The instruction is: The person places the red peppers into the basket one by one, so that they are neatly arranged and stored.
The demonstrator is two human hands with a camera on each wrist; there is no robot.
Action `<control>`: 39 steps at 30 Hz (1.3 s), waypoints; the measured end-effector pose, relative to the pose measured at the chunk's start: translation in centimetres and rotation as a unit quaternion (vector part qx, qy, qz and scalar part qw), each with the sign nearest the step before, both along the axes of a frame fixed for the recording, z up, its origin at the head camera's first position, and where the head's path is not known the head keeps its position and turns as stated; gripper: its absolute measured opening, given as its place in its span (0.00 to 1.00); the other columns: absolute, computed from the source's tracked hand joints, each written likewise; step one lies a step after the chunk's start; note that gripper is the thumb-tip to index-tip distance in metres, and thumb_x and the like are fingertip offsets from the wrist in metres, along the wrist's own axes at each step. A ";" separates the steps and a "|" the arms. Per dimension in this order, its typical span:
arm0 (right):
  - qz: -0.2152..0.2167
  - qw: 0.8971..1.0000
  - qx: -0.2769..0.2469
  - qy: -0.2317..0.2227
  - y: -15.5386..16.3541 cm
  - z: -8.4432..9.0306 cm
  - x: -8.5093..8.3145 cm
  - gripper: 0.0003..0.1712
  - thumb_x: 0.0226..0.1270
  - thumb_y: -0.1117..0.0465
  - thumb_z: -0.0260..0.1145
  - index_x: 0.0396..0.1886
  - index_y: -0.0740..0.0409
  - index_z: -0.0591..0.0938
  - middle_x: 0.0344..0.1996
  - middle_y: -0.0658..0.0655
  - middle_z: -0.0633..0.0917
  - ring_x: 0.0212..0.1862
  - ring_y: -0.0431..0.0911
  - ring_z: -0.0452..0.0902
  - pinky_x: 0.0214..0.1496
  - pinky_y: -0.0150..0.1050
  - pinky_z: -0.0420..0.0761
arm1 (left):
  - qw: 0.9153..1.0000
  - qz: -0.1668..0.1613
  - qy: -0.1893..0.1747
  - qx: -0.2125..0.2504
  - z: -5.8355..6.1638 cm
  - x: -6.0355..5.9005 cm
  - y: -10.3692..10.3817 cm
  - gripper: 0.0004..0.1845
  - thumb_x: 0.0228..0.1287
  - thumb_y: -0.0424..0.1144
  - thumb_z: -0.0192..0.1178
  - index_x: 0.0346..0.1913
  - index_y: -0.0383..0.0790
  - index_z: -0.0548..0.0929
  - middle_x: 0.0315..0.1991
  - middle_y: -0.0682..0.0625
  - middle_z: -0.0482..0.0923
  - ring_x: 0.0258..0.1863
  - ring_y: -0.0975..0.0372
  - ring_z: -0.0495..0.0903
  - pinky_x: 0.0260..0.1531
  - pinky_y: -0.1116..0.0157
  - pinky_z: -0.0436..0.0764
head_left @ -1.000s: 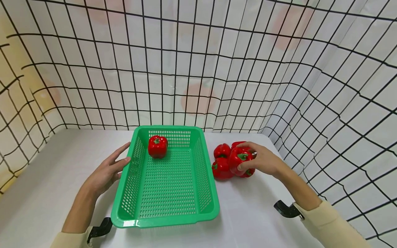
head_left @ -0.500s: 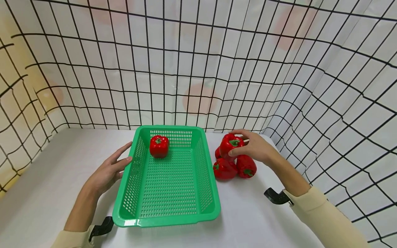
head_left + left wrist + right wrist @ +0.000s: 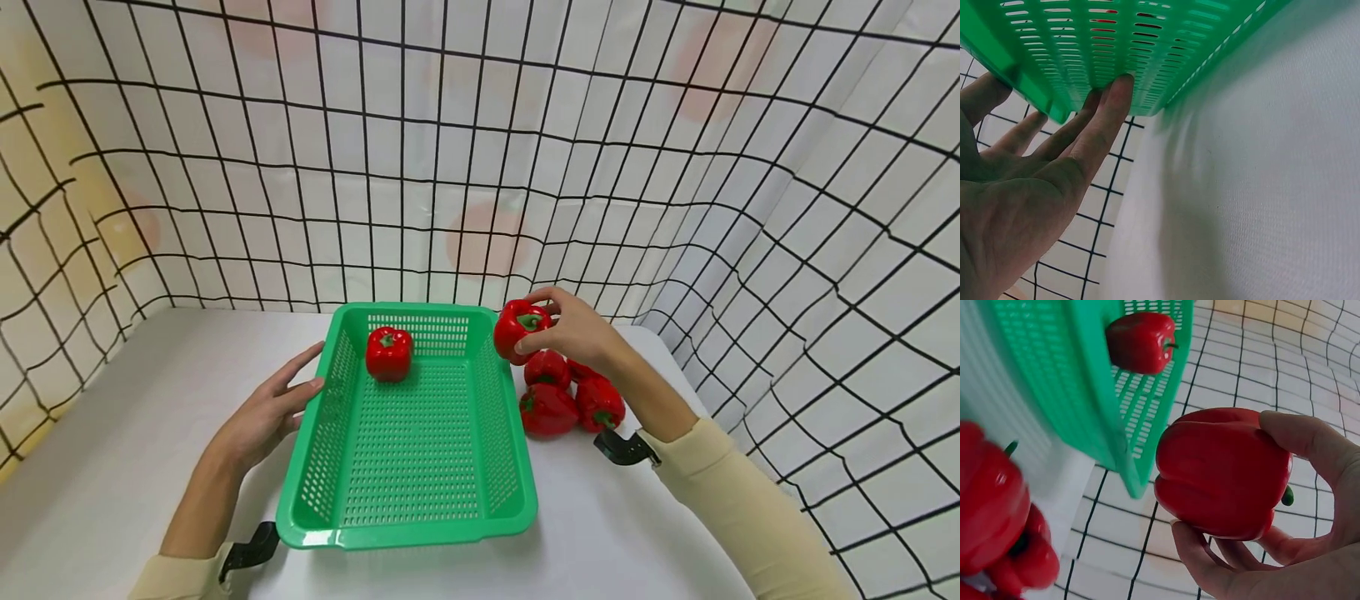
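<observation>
My right hand point(image 3: 576, 332) grips a red bell pepper point(image 3: 517, 330) between thumb and fingers, at the far right corner of the green basket point(image 3: 408, 533). In the right wrist view that held pepper point(image 3: 1222, 475) hangs in the air beside the basket's rim. Inside the basket, near its far left corner, sits another red bell pepper point(image 3: 389, 354). My left hand point(image 3: 262, 417) is at the basket's left side, fingers extended. From the left wrist, the fingertips point(image 3: 1119, 87) appear against the perforated wall point(image 3: 1129, 44).
Several red bell peppers point(image 3: 550, 410) lie clustered on the white table point(image 3: 600, 500), right of the basket. A black wire grid point(image 3: 420, 167) stands along the back and both sides. Black wrist mounts point(image 3: 624, 448) sit at the cuffs.
My right hand has lifted the bell pepper off the cluster and carried it left and away from me, to the basket's far right corner. The left hand stays at the basket's side.
</observation>
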State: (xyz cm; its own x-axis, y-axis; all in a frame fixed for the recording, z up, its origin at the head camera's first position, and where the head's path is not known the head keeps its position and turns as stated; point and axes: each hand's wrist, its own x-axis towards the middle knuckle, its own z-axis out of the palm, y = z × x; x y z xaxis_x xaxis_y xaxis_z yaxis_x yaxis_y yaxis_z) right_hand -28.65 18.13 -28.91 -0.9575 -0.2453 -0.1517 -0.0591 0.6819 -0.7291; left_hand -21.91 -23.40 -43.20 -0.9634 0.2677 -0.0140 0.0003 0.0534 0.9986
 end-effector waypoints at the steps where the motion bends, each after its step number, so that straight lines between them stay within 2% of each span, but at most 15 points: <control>1: 0.000 1.000 -0.002 0.002 -0.3 0.0 -0.1 0.44 0.54 0.54 0.77 0.70 0.46 0.68 0.65 0.58 0.74 0.63 0.58 0.72 0.56 0.52 0.84 | 1.000 -0.001 -0.001 0.000 0.0 -0.1 0.0 0.38 0.79 0.47 0.53 0.83 0.55 0.46 0.61 0.44 0.78 0.49 0.54 0.88 0.49 0.60 0.87; 9: 0.021 0.999 -0.040 0.006 -2.3 -0.4 -0.6 0.44 0.52 0.58 0.78 0.70 0.45 0.71 0.65 0.57 0.75 0.64 0.57 0.72 0.55 0.52 0.85 | 1.000 -0.003 -0.005 0.002 0.1 -0.3 0.0 0.39 0.79 0.46 0.53 0.83 0.55 0.45 0.60 0.44 0.79 0.48 0.55 0.88 0.49 0.60 0.87; 17: 0.027 0.997 -0.066 -0.012 -4.0 -1.2 -1.7 0.41 0.53 0.58 0.77 0.68 0.42 0.74 0.62 0.55 0.77 0.62 0.55 0.73 0.56 0.52 0.83 | 1.000 0.003 -0.006 -0.003 0.1 -0.2 -0.1 0.39 0.78 0.48 0.53 0.83 0.57 0.46 0.63 0.39 0.76 0.48 0.55 0.88 0.50 0.59 0.87; 25: 0.030 0.994 -0.103 -0.020 -6.0 -2.3 -3.1 0.40 0.54 0.61 0.75 0.70 0.48 0.74 0.61 0.59 0.76 0.59 0.57 0.74 0.60 0.57 0.81 | 1.000 0.002 -0.010 0.001 -0.1 -0.3 -0.2 0.38 0.78 0.47 0.53 0.83 0.57 0.47 0.63 0.39 0.76 0.48 0.56 0.88 0.50 0.60 0.87; 33: 0.033 0.990 -0.128 -0.048 -8.1 -3.7 -4.2 0.39 0.52 0.67 0.75 0.68 0.51 0.76 0.59 0.60 0.78 0.55 0.56 0.79 0.58 0.50 0.83 | 1.000 0.003 -0.018 0.010 -0.1 -0.3 -0.2 0.38 0.78 0.48 0.54 0.83 0.57 0.47 0.64 0.37 0.74 0.49 0.55 0.88 0.50 0.60 0.87; 39: 0.027 0.992 -0.109 -0.050 -9.4 -4.5 -4.7 0.38 0.51 0.67 0.75 0.65 0.50 0.79 0.57 0.59 0.81 0.53 0.55 0.79 0.52 0.46 0.85 | 1.000 0.003 -0.013 0.012 -0.1 -0.3 -0.2 0.37 0.79 0.47 0.53 0.83 0.57 0.48 0.66 0.34 0.71 0.50 0.55 0.88 0.51 0.60 0.87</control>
State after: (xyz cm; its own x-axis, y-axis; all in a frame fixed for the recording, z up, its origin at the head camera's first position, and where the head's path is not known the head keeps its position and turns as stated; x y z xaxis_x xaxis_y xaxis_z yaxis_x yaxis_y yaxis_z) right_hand -33.33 8.72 -33.38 -0.9248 -0.3331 -0.1838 -0.0103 0.5049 -0.8631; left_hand -22.21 -23.55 -43.33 -0.9643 0.2625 -0.0333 -0.0265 0.0294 0.9992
